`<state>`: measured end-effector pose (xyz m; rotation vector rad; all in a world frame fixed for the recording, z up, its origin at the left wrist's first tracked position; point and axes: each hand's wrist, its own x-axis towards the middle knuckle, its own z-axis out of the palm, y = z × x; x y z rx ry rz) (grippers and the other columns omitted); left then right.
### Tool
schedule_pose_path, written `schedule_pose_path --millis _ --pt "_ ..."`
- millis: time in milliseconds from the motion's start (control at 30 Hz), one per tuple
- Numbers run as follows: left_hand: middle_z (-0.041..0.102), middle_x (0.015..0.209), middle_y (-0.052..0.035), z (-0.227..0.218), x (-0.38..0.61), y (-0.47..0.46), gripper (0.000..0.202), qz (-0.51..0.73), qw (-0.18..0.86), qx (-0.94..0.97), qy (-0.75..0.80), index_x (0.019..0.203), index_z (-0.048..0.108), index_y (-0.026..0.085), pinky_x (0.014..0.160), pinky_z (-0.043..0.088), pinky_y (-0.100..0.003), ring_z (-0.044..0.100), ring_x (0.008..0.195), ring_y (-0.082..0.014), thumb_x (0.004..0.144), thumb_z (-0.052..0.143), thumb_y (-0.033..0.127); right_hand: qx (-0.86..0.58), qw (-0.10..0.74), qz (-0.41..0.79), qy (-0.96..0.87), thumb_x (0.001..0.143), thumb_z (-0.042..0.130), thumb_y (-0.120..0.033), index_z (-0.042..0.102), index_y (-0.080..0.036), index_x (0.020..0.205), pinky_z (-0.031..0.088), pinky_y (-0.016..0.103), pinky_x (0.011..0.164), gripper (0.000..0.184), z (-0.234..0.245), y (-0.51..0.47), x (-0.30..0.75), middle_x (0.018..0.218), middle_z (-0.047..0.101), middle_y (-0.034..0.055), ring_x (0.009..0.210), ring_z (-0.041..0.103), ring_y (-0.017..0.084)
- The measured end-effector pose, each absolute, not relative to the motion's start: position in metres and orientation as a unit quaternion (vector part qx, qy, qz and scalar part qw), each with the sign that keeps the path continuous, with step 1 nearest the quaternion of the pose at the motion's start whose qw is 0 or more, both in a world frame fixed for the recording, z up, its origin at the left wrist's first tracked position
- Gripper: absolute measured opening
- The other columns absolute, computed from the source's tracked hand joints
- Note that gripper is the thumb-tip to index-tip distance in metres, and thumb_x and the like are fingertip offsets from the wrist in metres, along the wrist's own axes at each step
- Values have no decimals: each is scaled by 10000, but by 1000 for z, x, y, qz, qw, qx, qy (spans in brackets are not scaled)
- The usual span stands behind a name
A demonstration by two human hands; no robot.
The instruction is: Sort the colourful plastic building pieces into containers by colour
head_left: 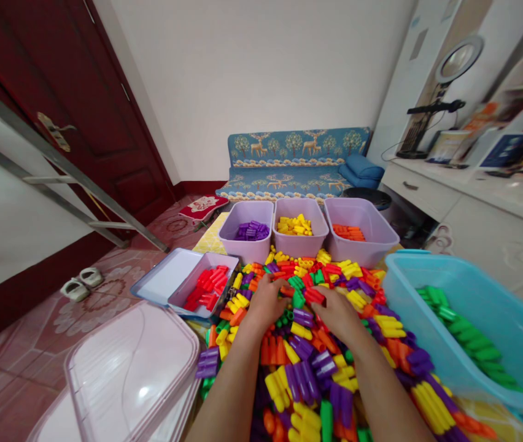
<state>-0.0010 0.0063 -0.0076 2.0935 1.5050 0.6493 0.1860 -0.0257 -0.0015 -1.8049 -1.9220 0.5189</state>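
Observation:
A thick spread of bullet-shaped plastic building blocks (302, 347) in red, yellow, green, purple and orange covers the table, many joined in short rows. My left hand (267, 302) reaches into the middle of the spread, its thumb and fingers closed around an orange block (286, 291). Just right of it, my right hand (336, 312) pinches a red block (314, 296). Between the two hands lie green blocks (298, 299). Parts of the fingers are hidden behind the backs of both hands.
Lilac bins behind hold purple (253, 231), yellow (294, 225) and orange blocks (348, 232). Red blocks (207, 286) fill a box at left. A turquoise tub (473, 288) at right holds green blocks. Pale lids (135, 368) lie front left. A sofa (289, 175) stands behind.

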Motion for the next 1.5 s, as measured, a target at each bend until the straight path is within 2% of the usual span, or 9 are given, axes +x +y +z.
schedule_pose_path --millis 200,400,567,800,933,1133,1267,1400,1500 --pt "544 1112 -96 -12 -2 10 181 272 233 747 560 844 712 186 970 418 -349 548 1088 -223 739 590 104 -558 457 375 -583 717 615 -272 606 -166 1113 528 362 792 410 -6 -19 187 1013 718 88 902 674 235" --pt "627 1018 -85 0 0 12 126 396 222 713 535 826 708 169 931 442 -355 582 993 -210 758 605 144 -532 484 427 -548 720 606 -267 624 -157 1106 561 340 705 401 1 -21 181 1007 720 82 764 689 199" --pt "689 1012 -111 6 5 10 374 440 447 650 429 1089 657 139 783 506 -311 637 885 -204 783 642 353 -528 503 426 -536 709 638 -282 631 -159 1057 567 318 646 369 8 -24 177 908 729 74 674 685 181" --pt "702 775 -59 10 9 3 391 401 593 607 345 941 702 123 606 478 -234 622 650 -144 691 727 422 -491 494 448 -561 734 644 -307 629 -158 1070 550 348 786 369 16 -28 171 924 729 73 829 696 208" --pt "680 704 -32 17 3 10 352 573 561 460 382 851 678 116 573 471 -205 612 594 -116 659 751 402 -519 506 423 -544 742 641 -358 599 -161 1139 546 352 764 445 17 -27 173 900 730 76 823 698 221" --pt "675 1061 -116 14 -30 25 410 817 424 177 348 1028 599 182 756 505 -246 662 835 -133 844 473 526 -544 540 378 -519 749 612 -394 644 -175 1022 550 337 715 351 17 -26 180 1008 712 92 795 692 211" --pt "672 1101 -109 4 -31 28 469 727 463 284 420 1125 590 201 752 517 -290 662 889 -169 848 424 542 -563 522 340 -543 744 606 -373 668 -173 973 544 359 749 311 15 -24 181 968 719 91 826 680 220" --pt "716 987 -104 -3 -13 22 290 531 398 548 509 1000 687 146 835 504 -342 652 903 -209 755 600 274 -590 466 291 -591 766 575 -336 675 -172 990 535 357 755 295 7 -22 186 956 723 91 812 677 218" --pt "707 1061 -72 -5 -4 15 375 367 306 730 489 1045 700 202 954 450 -380 618 1022 -234 692 606 117 -610 402 280 -622 761 563 -269 674 -161 1016 530 355 776 299 0 -22 189 985 723 100 840 680 219"
